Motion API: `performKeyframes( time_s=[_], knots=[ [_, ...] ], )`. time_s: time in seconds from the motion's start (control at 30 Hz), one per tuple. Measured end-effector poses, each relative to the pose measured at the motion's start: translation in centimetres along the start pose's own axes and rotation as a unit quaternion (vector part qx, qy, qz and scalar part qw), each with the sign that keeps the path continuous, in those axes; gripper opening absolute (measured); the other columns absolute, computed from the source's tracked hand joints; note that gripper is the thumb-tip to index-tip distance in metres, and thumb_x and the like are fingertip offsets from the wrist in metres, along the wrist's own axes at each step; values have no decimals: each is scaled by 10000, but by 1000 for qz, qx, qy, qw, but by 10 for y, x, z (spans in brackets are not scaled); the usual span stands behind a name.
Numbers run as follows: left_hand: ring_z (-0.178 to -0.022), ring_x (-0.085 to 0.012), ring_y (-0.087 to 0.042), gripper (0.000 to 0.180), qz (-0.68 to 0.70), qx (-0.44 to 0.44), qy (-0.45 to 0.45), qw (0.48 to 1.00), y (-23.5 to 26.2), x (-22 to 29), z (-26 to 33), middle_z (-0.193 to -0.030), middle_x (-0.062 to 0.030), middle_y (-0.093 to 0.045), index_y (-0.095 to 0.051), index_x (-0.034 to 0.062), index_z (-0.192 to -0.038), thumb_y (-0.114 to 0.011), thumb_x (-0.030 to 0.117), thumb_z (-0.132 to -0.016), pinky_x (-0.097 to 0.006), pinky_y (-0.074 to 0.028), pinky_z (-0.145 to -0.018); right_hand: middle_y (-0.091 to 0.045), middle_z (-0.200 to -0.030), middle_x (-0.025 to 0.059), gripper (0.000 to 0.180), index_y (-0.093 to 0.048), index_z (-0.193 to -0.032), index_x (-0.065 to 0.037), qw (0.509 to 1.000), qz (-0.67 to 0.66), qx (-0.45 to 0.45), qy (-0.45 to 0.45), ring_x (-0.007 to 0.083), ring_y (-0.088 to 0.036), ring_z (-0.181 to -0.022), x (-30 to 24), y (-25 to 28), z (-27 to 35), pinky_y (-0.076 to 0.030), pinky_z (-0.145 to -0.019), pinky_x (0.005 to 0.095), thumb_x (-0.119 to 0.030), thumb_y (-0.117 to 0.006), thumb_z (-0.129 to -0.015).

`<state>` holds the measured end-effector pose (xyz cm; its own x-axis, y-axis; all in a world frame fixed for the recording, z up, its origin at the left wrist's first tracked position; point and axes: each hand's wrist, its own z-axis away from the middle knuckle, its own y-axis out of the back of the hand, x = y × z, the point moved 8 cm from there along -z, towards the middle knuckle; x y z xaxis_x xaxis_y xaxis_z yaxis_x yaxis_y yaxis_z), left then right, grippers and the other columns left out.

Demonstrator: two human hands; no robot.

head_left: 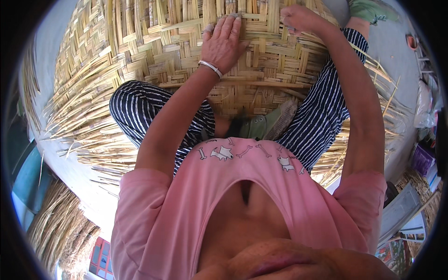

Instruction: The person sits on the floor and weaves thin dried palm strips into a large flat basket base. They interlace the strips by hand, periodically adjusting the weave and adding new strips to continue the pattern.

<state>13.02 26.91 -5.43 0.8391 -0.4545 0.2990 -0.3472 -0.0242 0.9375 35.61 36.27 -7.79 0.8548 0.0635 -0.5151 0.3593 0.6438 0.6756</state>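
Beneath both my hands spreads a large woven mat [177,60] of pale yellow-green split strips, plaited crosswise, with loose strip ends fanning out along its near and side edges. My left hand [221,44] lies flat on the weave near the far middle, fingers stretched out and pressed down. A silver bangle [211,68] circles that wrist. Farther right, my right hand [298,19] is closed with curled fingers at the mat's surface. Whatever it grips, if anything, is hidden. Some fingertips appear to be wrapped in something pale.
I sit on the mat, legs in striped trousers [322,107] folded and spread, one green shoe [266,126] near the middle. Loose stalks [51,228] are piled at lower left, beside a blue-green object [32,182]. Bags and a purple item [422,158] stand along the right side.
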Motion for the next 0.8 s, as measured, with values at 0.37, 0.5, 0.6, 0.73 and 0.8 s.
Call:
performKeyframes(
  time_s=[0.37, 0.5, 0.6, 0.73, 0.8],
  knots=[
    [-1505, -227, -300, 741, -74, -65, 28, 995, -21, -4, -4, -1616, -55, -361, -398, 139, -1577, -488, 601, -1006, -515, -220, -1198, -728, -918, 246, 258, -735, -992, -12, 986, 167, -17, 3, 404, -714, -840, -20, 5, 1, -556, -764, 499, -164, -562, -874],
    [-1477, -226, -338, 689, -58, -54, 54, 995, -20, -5, -9, -1574, -53, -409, -436, 158, -1552, -506, 572, -1006, -524, -231, -1184, -726, -952, 239, 235, -739, -946, -30, 976, 207, 64, -34, 418, -707, -893, -38, 19, 10, -547, -779, 514, -172, -567, -871],
    [-1414, -228, -413, 592, -21, -19, 62, 998, -16, -8, -16, -1496, -44, -483, -524, 159, -1469, -561, 510, -993, -512, -300, -1138, -726, -949, 227, 207, -741, -909, -51, 965, 240, 101, -18, 415, -707, -903, -50, 26, 15, -544, -778, 516, -170, -578, -862],
    [-1056, -269, -653, 166, -2, 107, 29, 994, 15, -3, -47, -1148, -87, -700, -717, 123, -1050, -665, 149, -895, -415, -509, -916, -718, -914, 213, 153, -734, -874, -78, 951, 273, 144, 31, 409, -703, -888, -47, 27, 13, -540, -765, 517, -144, -602, -833],
    [-1100, -269, -615, 258, -2, 4, 8, 1000, -4, -12, -66, -1213, -79, -660, -706, 141, -1127, -670, 224, -886, -458, -477, -945, -711, -893, 206, 133, -728, -862, -87, 950, 266, 155, 49, 409, -695, -875, -49, 28, 17, -538, -758, 518, -135, -609, -824]
  ],
)
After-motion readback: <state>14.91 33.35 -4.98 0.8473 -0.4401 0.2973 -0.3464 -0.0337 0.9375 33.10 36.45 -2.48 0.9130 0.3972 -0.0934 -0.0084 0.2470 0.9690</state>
